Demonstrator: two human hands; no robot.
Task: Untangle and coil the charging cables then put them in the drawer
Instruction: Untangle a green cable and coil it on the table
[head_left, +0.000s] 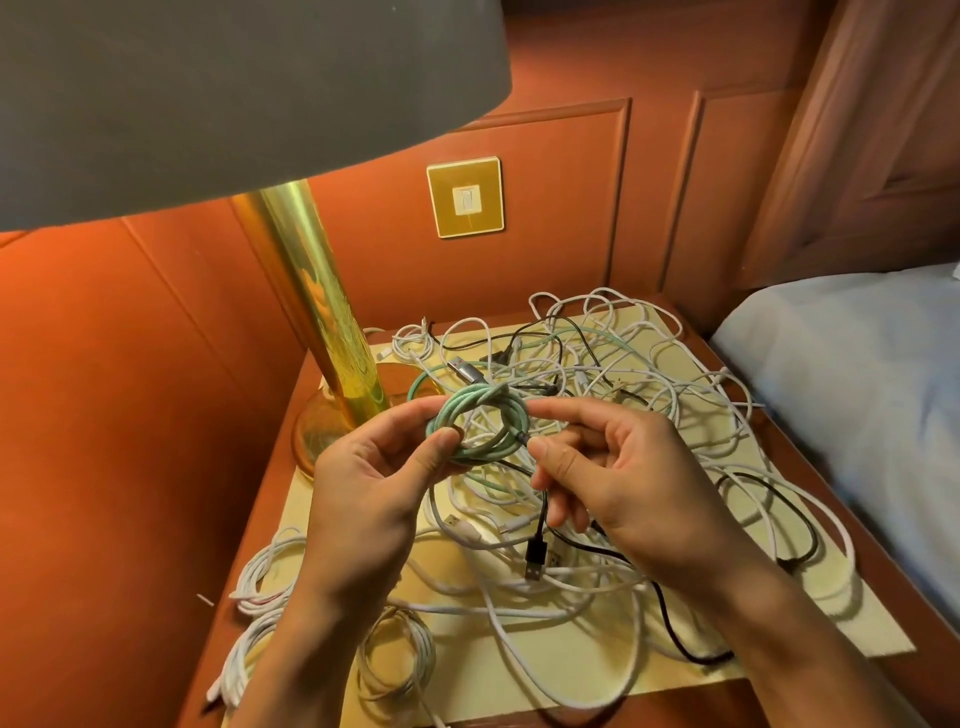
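Left hand (363, 493) grips green cable coil (470, 404) between thumb and fingers; right hand (628, 483) pinches the coil's right side. Coil held above nightstand (808, 483). On its top: loose tangle of white and black cables (597, 374); coiled white cables (260, 577) at near left corner; brass lamp (332, 312) at far left

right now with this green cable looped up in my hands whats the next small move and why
Probably wrap the short tail pinched by the right hand once more around the green coil and tuck it through. The left hand grips the gathered loops, one turn already crosses the top, and only that tail looks loose.
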